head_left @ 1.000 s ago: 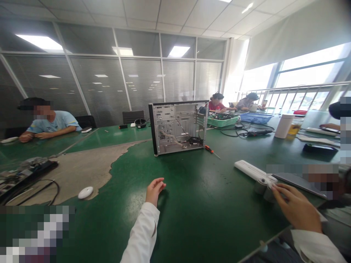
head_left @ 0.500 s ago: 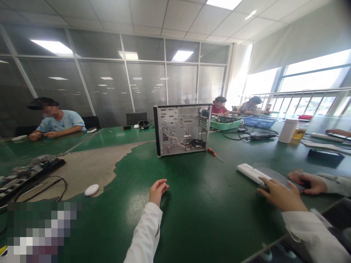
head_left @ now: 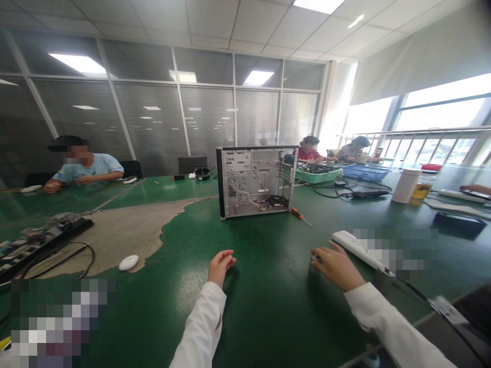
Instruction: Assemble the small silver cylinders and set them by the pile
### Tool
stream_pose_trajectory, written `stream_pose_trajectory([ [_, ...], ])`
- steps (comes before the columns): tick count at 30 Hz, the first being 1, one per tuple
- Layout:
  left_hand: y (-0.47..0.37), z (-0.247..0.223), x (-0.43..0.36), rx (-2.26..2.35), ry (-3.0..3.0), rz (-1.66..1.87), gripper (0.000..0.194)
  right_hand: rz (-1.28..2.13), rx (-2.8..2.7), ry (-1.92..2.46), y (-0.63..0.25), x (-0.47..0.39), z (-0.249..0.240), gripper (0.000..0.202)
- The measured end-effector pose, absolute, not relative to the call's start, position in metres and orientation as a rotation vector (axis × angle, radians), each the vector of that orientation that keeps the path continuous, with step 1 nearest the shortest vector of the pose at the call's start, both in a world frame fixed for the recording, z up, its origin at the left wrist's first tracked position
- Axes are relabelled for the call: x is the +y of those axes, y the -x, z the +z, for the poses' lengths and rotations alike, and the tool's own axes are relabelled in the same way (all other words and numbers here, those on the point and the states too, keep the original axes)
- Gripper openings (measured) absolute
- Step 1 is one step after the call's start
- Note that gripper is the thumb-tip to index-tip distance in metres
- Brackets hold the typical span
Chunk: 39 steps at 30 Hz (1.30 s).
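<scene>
My left hand point(head_left: 221, 266) is over the green table at the lower middle, its fingers closed; whatever they hold, if anything, is hidden. Reaching in from the right, my right hand point(head_left: 337, 266) has its fingers bent round something small and greyish at the fingertips, too unclear to name. Beyond both hands stands an upright, open computer case point(head_left: 257, 184) with cables and a black fan inside. A red and black screwdriver point(head_left: 299, 214) lies by its right lower corner. A long white bar point(head_left: 355, 248) lies just beyond my right hand.
Left are a black tray of parts point(head_left: 46, 237), looped cable and a white oval object point(head_left: 128, 262). Green basket point(head_left: 316, 175), blue basket point(head_left: 364, 173), white bottle point(head_left: 406, 185) and jar point(head_left: 424, 185) are at right. Several people sit around the table.
My right hand has moved left, away from the white bar. The other person's hand and the dark flat object beside it no longer show. My left hand has hardly moved.
</scene>
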<state>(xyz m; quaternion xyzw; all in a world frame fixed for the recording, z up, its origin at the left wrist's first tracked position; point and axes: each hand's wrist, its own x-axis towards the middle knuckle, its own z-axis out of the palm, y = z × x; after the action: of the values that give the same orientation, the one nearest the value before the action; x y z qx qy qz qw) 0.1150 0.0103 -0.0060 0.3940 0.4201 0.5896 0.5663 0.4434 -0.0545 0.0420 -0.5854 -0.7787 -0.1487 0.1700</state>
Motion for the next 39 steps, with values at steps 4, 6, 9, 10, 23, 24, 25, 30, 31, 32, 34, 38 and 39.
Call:
stream_pose_trajectory([
  [4,-0.115,-0.006,0.011,0.965,-0.944,1.378,0.021,-0.250,-2.278,1.398,-0.359,-0.051,0.050,0.024],
  [6,-0.114,-0.006,0.011,0.938,-0.969,1.358,0.023,-0.149,-2.299,1.268,-0.322,-0.049,0.051,0.028],
  [9,-0.109,-0.006,0.012,0.929,-0.996,1.335,0.030,0.005,-2.301,1.094,-0.280,-0.044,0.047,0.035],
  [10,-0.106,-0.005,0.013,0.938,-1.003,1.337,0.032,0.054,-2.283,1.059,-0.271,-0.041,0.044,0.037],
  [23,-0.077,-0.009,0.021,1.115,-1.073,1.431,0.034,0.423,-2.082,0.971,-0.261,-0.027,0.019,0.039],
  [24,-0.079,-0.008,0.020,1.133,-1.094,1.423,0.034,0.416,-2.097,0.968,-0.261,-0.028,0.020,0.036],
  [25,-0.081,-0.008,0.020,1.149,-1.117,1.415,0.033,0.405,-2.114,0.968,-0.261,-0.028,0.021,0.035],
  [30,-0.086,-0.005,0.017,1.193,-1.224,1.365,0.032,0.337,-2.224,0.984,-0.263,-0.027,0.019,0.040],
  [31,-0.087,-0.006,0.017,1.201,-1.242,1.355,0.032,0.333,-2.239,0.989,-0.263,-0.026,0.018,0.041],
  [32,-0.087,-0.006,0.017,1.208,-1.259,1.344,0.032,0.332,-2.246,0.996,-0.263,-0.026,0.018,0.042],
  [34,-0.088,-0.007,0.018,1.225,-1.289,1.326,0.033,0.327,-2.246,1.006,-0.263,-0.026,0.017,0.044],
  [38,-0.087,-0.009,0.018,1.243,-1.341,1.303,0.032,0.318,-2.214,0.996,-0.263,-0.028,0.020,0.041],
  [39,-0.087,-0.009,0.017,1.245,-1.347,1.298,0.032,0.313,-2.205,0.989,-0.263,-0.028,0.020,0.038],
])
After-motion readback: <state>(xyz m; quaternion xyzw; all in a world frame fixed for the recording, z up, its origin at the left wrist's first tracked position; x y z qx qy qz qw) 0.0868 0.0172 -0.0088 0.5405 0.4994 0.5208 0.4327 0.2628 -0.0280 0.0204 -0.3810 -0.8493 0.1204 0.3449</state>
